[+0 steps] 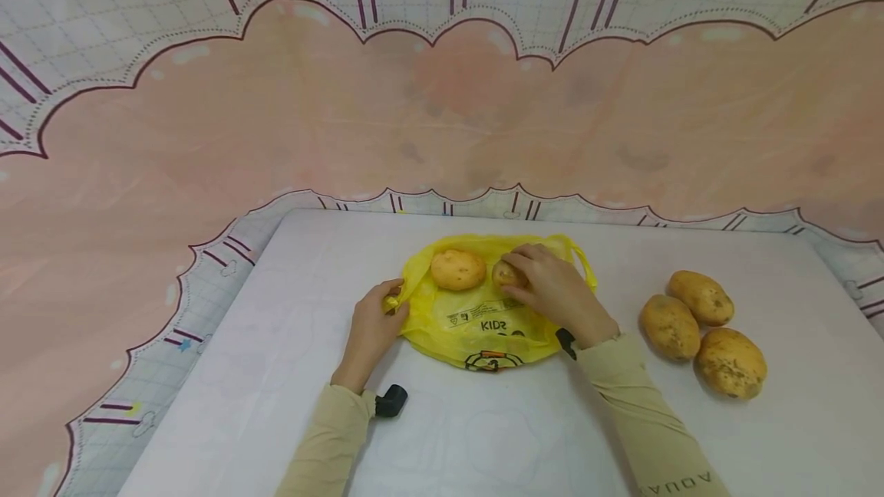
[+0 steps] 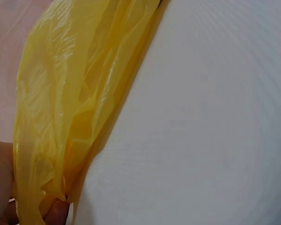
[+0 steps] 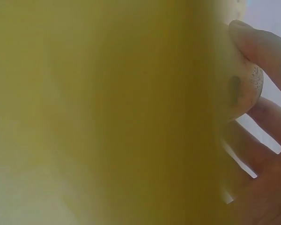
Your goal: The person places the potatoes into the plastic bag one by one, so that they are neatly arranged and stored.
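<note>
A yellow plastic bag (image 1: 476,336) lies spread on the white table, with a potato (image 1: 458,270) in it toward the left. My left hand (image 1: 373,328) pinches the bag's left edge; in the left wrist view the crumpled yellow film (image 2: 61,93) runs up from the fingers. Over the bag's right part, my right hand (image 1: 555,286) grips a second potato (image 1: 507,274) between thumb and fingers. The right wrist view shows that potato (image 3: 246,89) under the thumb, while blurred yellow film covers most of the picture.
Three more potatoes lie grouped on the table right of the bag: one at the back (image 1: 700,297), one at the left (image 1: 670,327) and one in front (image 1: 730,363). A patterned cloth (image 1: 414,129) hangs behind the white table (image 1: 276,374).
</note>
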`<move>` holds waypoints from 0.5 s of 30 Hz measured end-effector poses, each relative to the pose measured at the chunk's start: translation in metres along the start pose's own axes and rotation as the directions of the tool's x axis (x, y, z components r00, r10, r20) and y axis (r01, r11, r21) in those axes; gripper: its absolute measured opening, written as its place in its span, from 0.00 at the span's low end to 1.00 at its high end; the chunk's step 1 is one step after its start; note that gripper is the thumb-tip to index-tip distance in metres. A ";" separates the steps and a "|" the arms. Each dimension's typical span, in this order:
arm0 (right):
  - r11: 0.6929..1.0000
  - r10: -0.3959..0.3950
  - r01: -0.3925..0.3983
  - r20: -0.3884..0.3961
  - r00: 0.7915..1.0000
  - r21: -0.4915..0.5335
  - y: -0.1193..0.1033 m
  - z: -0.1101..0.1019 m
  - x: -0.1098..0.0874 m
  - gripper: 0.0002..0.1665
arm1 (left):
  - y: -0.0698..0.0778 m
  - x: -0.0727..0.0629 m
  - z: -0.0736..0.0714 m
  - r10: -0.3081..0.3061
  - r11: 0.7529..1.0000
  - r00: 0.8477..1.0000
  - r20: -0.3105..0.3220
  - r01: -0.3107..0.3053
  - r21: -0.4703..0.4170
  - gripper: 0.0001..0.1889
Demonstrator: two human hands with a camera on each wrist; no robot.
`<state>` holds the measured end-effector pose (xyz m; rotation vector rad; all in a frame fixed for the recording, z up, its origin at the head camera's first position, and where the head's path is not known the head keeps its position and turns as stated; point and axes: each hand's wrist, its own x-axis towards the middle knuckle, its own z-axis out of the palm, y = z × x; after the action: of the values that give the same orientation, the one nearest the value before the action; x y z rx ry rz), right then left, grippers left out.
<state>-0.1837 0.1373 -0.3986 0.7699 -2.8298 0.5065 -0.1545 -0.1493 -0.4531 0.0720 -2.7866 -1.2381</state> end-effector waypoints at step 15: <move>1.000 -0.001 0.000 -0.010 1.000 -0.028 0.002 0.006 0.008 0.28 | 0.000 0.000 -0.001 0.008 1.000 1.000 0.002 -0.008 0.003 0.24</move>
<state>-0.1916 0.1333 -0.4024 0.7609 -2.8215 0.4688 -0.1543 -0.1494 -0.4524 0.0603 -2.7882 -1.2324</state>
